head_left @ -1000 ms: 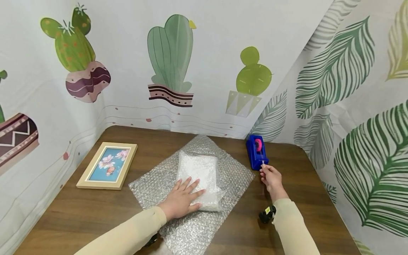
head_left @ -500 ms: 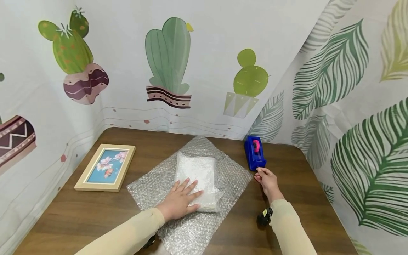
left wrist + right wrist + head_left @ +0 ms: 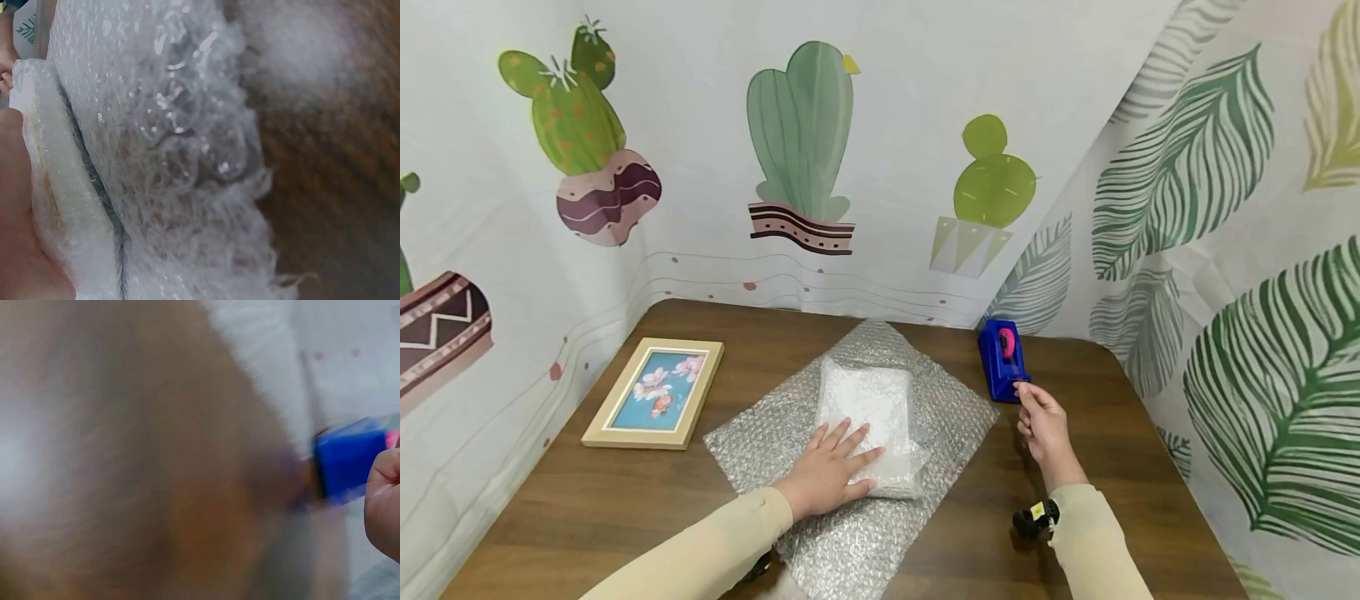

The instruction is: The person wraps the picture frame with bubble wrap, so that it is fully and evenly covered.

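Note:
A flat bubble-wrapped package [image 3: 880, 392] lies on a larger sheet of bubble wrap [image 3: 951, 392] in the head view. My left hand [image 3: 826, 477] rests on the package's near left part with its fingers spread. At the front of a blue tape dispenser [image 3: 994, 367], my right hand [image 3: 1045, 427] has thumb and forefinger together, pinching the end of the tape. In the right wrist view a faint clear strip of tape [image 3: 356, 492] runs between the dispenser and the hand. The left wrist view shows the package's edge [image 3: 69, 169] beside my palm.
A framed flower picture [image 3: 655, 393] lies at the left of the brown wooden table [image 3: 587, 500]. The dispenser stands near the back right, with a pink core in it. A patterned cloth [image 3: 895, 167] hangs behind the table.
My right hand dipped slightly below the dispenser's front, then rose back to its front edge, fingers still pinched. The left hand has stayed on the package.

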`<state>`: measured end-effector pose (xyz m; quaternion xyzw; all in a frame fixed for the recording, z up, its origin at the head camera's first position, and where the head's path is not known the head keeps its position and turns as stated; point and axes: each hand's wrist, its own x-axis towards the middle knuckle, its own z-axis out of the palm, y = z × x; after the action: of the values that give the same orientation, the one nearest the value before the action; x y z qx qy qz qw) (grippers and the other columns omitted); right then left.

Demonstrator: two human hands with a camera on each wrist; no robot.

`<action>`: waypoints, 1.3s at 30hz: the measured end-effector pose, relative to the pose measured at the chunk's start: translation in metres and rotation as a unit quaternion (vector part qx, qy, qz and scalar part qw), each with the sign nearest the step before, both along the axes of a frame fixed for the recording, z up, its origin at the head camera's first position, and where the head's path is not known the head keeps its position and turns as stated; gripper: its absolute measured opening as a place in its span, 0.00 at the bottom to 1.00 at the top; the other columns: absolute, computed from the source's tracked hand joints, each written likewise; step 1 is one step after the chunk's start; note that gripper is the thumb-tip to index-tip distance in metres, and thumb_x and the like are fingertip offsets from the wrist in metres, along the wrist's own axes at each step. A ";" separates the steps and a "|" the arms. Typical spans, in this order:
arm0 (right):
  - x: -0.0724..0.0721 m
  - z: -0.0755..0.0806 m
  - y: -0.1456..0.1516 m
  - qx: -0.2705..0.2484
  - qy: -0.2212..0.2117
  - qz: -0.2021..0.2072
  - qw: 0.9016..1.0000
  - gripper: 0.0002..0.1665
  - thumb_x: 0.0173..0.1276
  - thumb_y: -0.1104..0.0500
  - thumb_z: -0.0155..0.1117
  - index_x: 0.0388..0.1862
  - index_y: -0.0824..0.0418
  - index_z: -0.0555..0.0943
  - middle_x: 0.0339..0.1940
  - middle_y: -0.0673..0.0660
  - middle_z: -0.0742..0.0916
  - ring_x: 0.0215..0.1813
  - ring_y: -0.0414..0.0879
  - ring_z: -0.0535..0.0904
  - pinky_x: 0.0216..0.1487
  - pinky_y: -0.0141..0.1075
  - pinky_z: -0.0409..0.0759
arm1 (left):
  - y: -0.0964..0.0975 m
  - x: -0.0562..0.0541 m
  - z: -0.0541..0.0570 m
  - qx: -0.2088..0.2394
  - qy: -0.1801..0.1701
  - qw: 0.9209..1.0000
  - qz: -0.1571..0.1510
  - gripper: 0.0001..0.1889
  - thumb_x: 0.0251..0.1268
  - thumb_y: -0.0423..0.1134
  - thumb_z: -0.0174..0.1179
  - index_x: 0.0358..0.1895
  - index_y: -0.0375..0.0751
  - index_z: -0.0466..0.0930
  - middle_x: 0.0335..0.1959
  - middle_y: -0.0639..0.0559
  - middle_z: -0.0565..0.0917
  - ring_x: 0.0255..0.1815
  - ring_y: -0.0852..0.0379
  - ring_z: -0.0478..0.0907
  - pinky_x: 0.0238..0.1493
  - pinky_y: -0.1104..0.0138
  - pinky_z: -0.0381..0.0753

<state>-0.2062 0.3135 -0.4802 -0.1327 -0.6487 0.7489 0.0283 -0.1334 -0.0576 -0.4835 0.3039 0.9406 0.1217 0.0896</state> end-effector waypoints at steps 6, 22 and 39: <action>-0.008 0.039 -0.028 0.147 0.031 0.089 0.985 0.14 0.76 0.58 0.63 0.35 0.43 0.91 0.25 0.37 0.83 0.17 0.29 0.64 0.20 0.22 0.64 | 0.001 0.000 0.000 -0.008 0.011 1.000 -0.009 0.28 0.78 0.60 0.48 0.76 0.59 0.70 0.83 0.47 0.61 0.85 0.39 0.54 0.83 0.40 0.52; -0.038 0.053 -0.175 0.414 0.092 0.434 0.795 0.14 0.74 0.56 0.66 0.48 0.65 0.89 0.47 0.62 0.92 0.44 0.46 0.88 0.48 0.34 0.86 | 0.002 0.002 0.001 -0.050 0.075 0.996 -0.016 0.27 0.79 0.59 0.45 0.75 0.57 0.71 0.81 0.46 0.66 0.80 0.42 0.65 0.81 0.48 0.62; -0.039 0.026 -0.232 0.425 0.103 0.524 0.730 0.08 0.68 0.60 0.72 0.37 0.65 0.90 0.34 0.60 0.93 0.29 0.29 0.74 0.40 0.22 0.76 | 0.013 0.013 -0.001 -0.093 0.144 0.984 -0.048 0.27 0.81 0.49 0.46 0.75 0.41 0.69 0.77 0.47 0.72 0.78 0.49 0.69 0.78 0.59 0.69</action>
<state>-0.2449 0.0819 -0.4544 0.3324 -0.8589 0.2996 -0.2489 -0.1202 -0.0445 -0.4848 0.3533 0.9353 -0.0155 -0.0136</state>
